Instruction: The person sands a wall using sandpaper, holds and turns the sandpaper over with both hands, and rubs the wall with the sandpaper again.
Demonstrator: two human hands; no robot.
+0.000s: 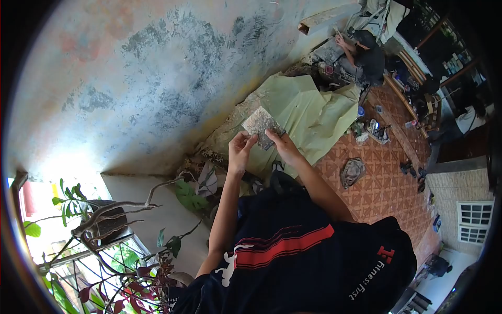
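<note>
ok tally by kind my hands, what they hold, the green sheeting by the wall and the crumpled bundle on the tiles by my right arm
Hands: 2 (left hand, right hand)
Rough flat piece held in both: 1
Stretch of green sheeting: 1
Crumpled bundle: 1
Total: 5

Beside the pale green sheet (300,99), the wall (162,78) is mottled chalky blue, dark grey and faded pink; over the sheet, the square piece (260,123) is speckled beige and grey. Across from that wall, past the sheet, the floor (384,183) repeats an orange-brown geometric pattern.
</note>
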